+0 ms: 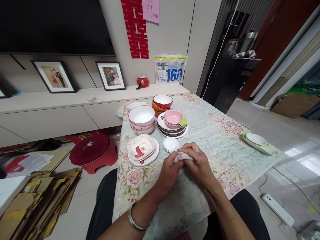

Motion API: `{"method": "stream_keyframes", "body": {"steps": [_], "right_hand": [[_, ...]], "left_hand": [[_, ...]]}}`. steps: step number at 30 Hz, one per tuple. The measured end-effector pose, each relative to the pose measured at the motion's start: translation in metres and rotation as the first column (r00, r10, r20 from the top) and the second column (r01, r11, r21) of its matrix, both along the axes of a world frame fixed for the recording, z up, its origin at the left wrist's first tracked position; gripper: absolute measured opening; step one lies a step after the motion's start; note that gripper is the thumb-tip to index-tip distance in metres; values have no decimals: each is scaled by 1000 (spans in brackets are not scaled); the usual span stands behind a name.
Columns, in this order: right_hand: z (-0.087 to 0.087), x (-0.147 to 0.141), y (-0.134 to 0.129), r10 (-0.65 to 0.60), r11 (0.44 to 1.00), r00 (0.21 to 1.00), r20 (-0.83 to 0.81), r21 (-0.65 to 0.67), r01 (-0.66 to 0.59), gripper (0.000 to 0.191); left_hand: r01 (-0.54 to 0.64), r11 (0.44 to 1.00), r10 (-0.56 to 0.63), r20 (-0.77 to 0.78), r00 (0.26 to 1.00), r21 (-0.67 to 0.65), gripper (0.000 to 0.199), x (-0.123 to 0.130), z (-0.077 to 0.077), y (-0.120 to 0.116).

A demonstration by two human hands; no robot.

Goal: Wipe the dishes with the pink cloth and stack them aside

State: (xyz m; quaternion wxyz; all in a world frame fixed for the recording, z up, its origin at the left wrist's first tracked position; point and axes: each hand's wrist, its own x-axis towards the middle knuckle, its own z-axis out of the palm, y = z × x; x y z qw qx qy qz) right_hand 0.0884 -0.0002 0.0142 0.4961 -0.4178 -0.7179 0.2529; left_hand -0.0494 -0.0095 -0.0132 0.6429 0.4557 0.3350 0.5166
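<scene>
Just in front of the small white dishes, my left hand and my right hand meet around a crumpled white cloth or tissue. Fingers of both hands are closed on it; whether anything is inside it cannot be seen. To the left, a bear-patterned dish rests on a white plate. Behind it stand stacked white bowls with red rims. Pink bowls sit on a stack of dark-rimmed plates, with red and orange bowls behind.
A flowered tablecloth covers the table. At its right edge lies a green-and-white dish holding a white bowl. A cabinet ledge behind bears photo frames, a red pot and a plastic bag. A red stool stands left.
</scene>
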Motion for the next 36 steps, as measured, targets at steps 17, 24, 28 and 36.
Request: {"method": "stream_keyframes", "body": {"steps": [17,24,28,36], "right_hand": [[-7,1,2,-51,997,999,-2,54,51,26],[-14,13,12,-185,890,863,-470,-452,-55,25],[-9,9,11,-239,773,703,-670,-570,-280,38],[-9,26,10,-149,798,804,-576,-550,-245,31]], "left_hand": [[-23,999,25,53,998,-27,20,1,-4,3],[101,984,-39,375,926,-146,28,5,7,1],[99,979,-9,451,892,-176,33,4,8,3],[136,968,-60,336,940,-210,33,1,12,-1]]}}
